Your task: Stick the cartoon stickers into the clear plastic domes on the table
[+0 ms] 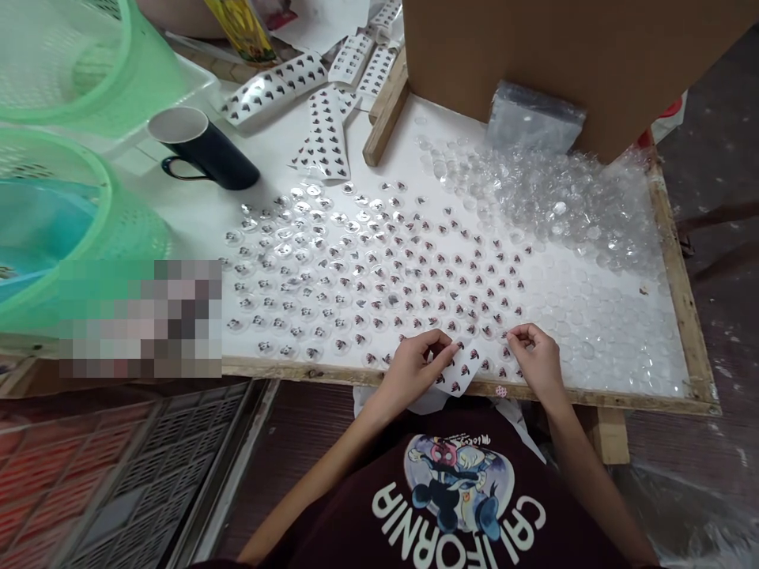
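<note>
Sticker sheet (473,366) w/ small dark-and-red prints is at the front edge of the counter (269,365), just in front of the person's torso, pinched btwn thumb & fingers of the L hand (415,365). R hand (538,359) is just to the right of it, thumb & index tips pressed together low over the printed discs (427,273); too small to tell if a sticker is btwn the tips. Printed discs, clear & round, each w/ a small print, cover the mid counter in loose rows. Right of them lies a flat layer of plain clear discs (584,316), w/ a heaped pile of clear discs (563,205) behind. Clear plastic bag (534,118) leans on the brown cardboard box (551,55) at the back. Wood block (387,126) sits near the box's left side; more sticker strips (329,134) lie left of it, some overlapping. Dark mug (217,154), pale inside, is btwn the strips & two green mesh baskets (134,213) at far left; the nearer one has sth blue-green inside. Yellow packet (243,32) is at the back, plus a tiny pink piece (501,391) on the wooden front rim, nr the R hand.
</note>
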`<state>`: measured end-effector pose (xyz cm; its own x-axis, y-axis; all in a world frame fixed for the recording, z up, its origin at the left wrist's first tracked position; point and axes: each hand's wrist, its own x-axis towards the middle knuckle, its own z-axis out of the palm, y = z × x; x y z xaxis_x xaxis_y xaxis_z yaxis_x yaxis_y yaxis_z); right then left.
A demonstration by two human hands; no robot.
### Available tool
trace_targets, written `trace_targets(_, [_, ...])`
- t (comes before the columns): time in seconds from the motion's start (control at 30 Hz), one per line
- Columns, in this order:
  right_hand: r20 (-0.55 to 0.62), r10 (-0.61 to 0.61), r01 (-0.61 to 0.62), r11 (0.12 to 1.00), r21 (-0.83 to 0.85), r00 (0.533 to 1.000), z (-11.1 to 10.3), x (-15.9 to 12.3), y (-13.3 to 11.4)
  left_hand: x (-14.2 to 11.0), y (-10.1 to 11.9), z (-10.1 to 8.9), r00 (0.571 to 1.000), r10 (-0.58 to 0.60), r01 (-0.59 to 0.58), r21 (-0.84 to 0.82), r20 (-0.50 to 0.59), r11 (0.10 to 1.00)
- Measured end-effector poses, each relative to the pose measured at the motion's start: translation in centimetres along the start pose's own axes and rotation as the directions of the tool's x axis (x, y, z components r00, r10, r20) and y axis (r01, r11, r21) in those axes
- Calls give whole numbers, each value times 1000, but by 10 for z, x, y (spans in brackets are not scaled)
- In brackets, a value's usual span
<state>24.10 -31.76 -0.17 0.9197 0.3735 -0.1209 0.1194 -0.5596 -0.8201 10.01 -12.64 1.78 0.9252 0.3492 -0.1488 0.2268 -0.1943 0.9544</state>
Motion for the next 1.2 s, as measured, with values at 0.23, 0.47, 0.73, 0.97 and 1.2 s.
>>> trace_targets(0.23, [-9,-101,96,968,-230,995,8,0,2,1,1,0,1000,-7,7,13,4,1000])
trace_targets(0.47, [-52,-168,138,920,-366,984,11,-2,1,2,1,0,1000,6,-6,0,3,1000])
trace_targets(0.73, [130,-167,162,986,47,977,9,-19,-26,1,4,2,1000,9,-10,-15,-27,1000])
trace_targets(0.97, [230,-114,79,984,159,967,17,-29,-33,2,6,3,999,16,-17,-35,-34,999])
trace_targets(1.2, [233,-94,51,981,186,968,22,-31,-35,0,5,3,998,43,-44,-30,-50,999])
